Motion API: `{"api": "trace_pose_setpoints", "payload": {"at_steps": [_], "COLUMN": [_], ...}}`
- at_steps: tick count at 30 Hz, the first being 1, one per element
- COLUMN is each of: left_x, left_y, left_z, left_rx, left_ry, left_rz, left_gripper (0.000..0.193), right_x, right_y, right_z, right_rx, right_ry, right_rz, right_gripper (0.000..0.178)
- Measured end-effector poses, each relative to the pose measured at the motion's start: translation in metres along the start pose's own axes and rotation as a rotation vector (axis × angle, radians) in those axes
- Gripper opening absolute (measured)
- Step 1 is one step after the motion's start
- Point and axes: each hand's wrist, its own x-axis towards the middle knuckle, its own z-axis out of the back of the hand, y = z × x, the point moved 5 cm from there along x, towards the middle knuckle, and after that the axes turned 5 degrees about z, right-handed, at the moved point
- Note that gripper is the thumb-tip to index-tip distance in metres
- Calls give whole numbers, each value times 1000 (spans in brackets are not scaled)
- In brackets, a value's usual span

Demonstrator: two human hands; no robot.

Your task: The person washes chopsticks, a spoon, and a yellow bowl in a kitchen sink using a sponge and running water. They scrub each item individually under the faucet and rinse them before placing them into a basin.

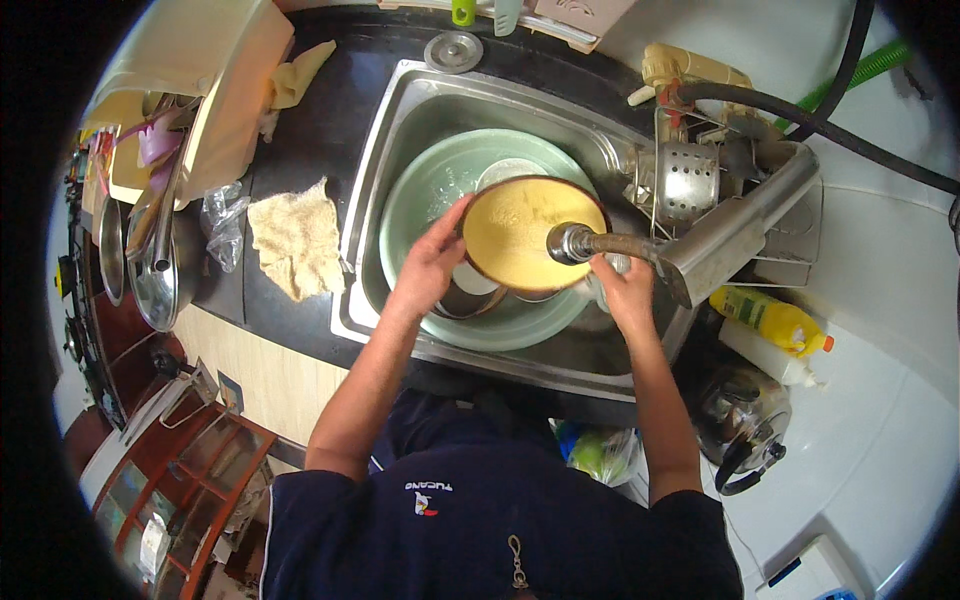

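My left hand [432, 262] is closed on the left rim of a round yellow dish [505, 228] with a dark brown edge. The dish is above a pale green basin [415, 195] that sits in the steel sink [385, 130]. Over the dish's right side hangs the silver faucet head [570, 243], which hides part of it. My right hand [627, 287] is at the dish's lower right, its fingers curled around something pale and greyish, too unclear to name. More dishes, among them a white one [512, 172], lie in the basin, partly covered by the yellow dish.
A beige cloth [297, 240] and a clear plastic bag [224, 225] lie on the dark counter at left, near a cream bin [235, 110] of utensils. A round metal drain strainer [453, 52] lies behind the sink. At right stand a wire rack with a perforated steel holder [688, 185], a yellow bottle [770, 318] and a kettle [745, 410].
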Motion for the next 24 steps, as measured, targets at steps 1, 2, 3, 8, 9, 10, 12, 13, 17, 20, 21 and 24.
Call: {"api": "trace_pose_setpoints", "payload": {"at_steps": [1,2,3,8,9,10,12,13,17,20,21,24], "left_x": [-2,-1,-5,-9,-8,-8,-11,-15,-32,-35,-32,-21], "left_y": [17,36,39,33,29,27,27,32,62,57,51,35], "left_z": [0,3,0,-11,-13,-18,-25,-26,-20,-8,-7,-12], "left_rx": [-49,70,43,-157,-189,-200,-225,-199,-153,-193,-198,-194], "left_ry": [-21,-96,-72,21,42,40,30,36,57,-4,6,18], "left_rz": [18,-96,35,328,342,344,350,378,486,492,462,412], "left_gripper": [55,55,55,49,47,46,43,43,42,39,35,22], "right_x": [-6,-12,-13,2,6,4,-1,-8,-37,-27,-19,1], "right_y": [15,7,11,-26,-32,-33,-1,17,37,43,35,9], "right_z": [6,6,7,13,13,18,28,34,31,19,15,9], "right_rx": [-81,-94,-122,-48,17,-52,-221,-324,-478,-421,-415,127], "right_ry": [-33,44,63,152,169,161,138,119,115,170,171,148], "right_rz": [35,-101,-98,-159,-215,-192,-165,-161,-113,-132,-95,-86], "right_gripper": [23,26,27,31,32,33,34,33,30,31,32,21]}}
